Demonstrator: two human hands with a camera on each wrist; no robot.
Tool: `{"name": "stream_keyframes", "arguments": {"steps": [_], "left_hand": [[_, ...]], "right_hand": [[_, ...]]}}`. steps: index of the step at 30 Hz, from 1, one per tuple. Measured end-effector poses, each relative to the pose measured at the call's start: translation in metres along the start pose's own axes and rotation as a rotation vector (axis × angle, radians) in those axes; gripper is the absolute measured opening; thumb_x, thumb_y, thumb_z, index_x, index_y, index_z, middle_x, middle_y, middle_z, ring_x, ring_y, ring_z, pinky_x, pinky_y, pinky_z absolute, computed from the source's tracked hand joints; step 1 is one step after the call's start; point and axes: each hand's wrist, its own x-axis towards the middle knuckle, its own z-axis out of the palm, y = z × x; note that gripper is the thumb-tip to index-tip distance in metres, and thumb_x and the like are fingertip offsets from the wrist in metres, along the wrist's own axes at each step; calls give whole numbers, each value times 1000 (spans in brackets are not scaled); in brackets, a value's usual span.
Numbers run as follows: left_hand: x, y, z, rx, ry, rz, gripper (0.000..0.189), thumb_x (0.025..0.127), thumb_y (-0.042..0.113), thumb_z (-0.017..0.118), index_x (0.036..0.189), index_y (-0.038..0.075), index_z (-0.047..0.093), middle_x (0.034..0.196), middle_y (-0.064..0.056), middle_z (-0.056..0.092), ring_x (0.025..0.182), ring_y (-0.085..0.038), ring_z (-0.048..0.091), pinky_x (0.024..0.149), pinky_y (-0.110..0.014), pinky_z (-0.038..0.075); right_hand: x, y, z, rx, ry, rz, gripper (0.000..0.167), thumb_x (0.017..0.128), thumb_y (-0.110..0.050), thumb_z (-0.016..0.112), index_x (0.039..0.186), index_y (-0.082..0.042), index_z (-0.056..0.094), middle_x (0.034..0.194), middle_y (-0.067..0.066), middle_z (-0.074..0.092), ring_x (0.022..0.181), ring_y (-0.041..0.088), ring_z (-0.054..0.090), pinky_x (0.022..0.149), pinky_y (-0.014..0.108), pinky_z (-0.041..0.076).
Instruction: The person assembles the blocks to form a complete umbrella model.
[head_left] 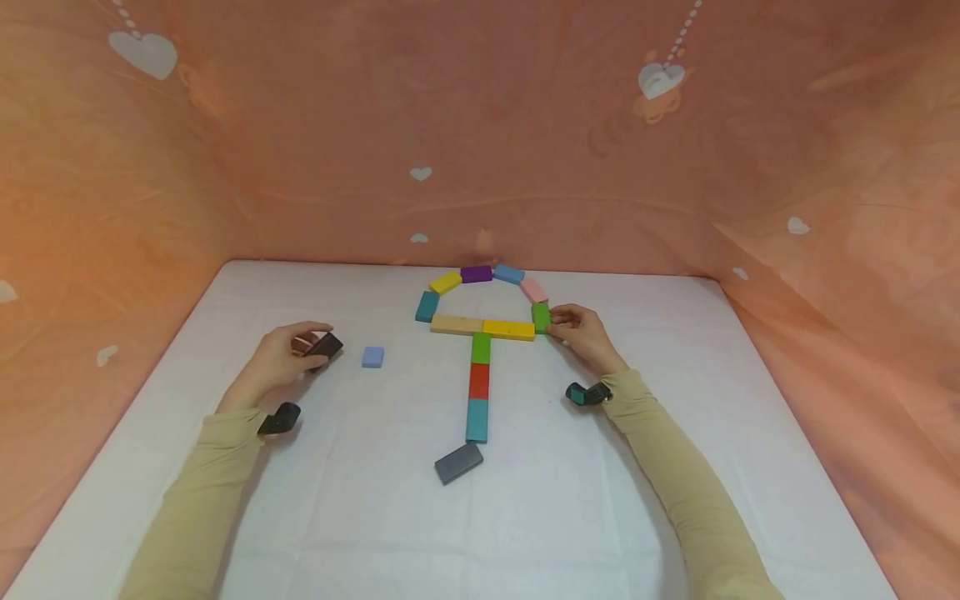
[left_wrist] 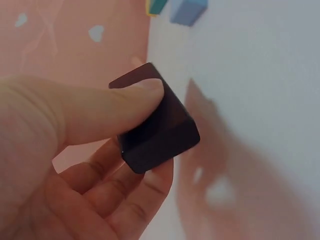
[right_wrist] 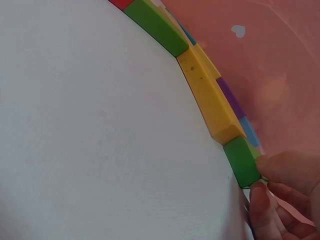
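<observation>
My left hand pinches a dark brown block between thumb and fingers, tilted and held just above the white table. To its right lies a small light-blue block. At the right end of an arch of coloured blocks, my right hand has thumb and fingertips at the outer end of a green block, which it grips lightly. This block meets the end of a long yellow block. Beside the yellow one lies a tan block, the two forming a bar under the arch.
Teal, yellow, purple, blue and pink blocks curve above the bar. Below it run green, red and light-teal blocks. A grey block lies slanted at the bottom.
</observation>
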Motion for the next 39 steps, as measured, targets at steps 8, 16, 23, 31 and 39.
{"name": "stream_keyframes", "arguments": {"steps": [8, 16, 23, 31, 39], "left_hand": [[-9, 12, 4, -85, 28, 56, 46, 84, 2, 71, 127, 0, 54, 109, -21, 57, 95, -35, 58, 78, -41, 50], [-21, 34, 21, -203, -13, 80, 47, 80, 2, 76, 121, 1, 53, 100, -17, 58, 88, -29, 61, 67, -27, 53], [-35, 46, 41, -224, -50, 92, 48, 79, 6, 78, 120, 3, 54, 100, -13, 59, 87, -24, 62, 72, -29, 52], [-45, 56, 68, -419, -139, 81, 46, 76, 4, 80, 113, 4, 53, 106, -16, 56, 85, -24, 61, 67, -28, 53], [-49, 70, 92, -413, -223, 67, 45, 75, 8, 82, 109, 6, 53, 102, -12, 58, 87, -22, 62, 75, -31, 51]], "right_hand": [[0, 1, 0, -5, 3, -1, 38, 90, -6, 65, 126, 2, 55, 114, 18, 57, 91, 22, 54, 72, 19, 51], [-2, 0, 2, 28, 0, -16, 41, 89, -4, 65, 127, 6, 53, 115, 21, 55, 86, 19, 55, 70, 18, 50], [-2, 0, 3, 35, -1, -7, 41, 90, -5, 65, 127, 5, 53, 115, 21, 55, 86, 19, 56, 72, 19, 51], [-2, 0, 2, 38, -3, -4, 41, 90, -5, 65, 128, 5, 52, 116, 21, 55, 89, 21, 55, 73, 20, 51], [-3, 0, 1, 35, 7, -3, 40, 90, -5, 65, 127, 4, 53, 116, 20, 55, 90, 21, 55, 73, 20, 51]]}}
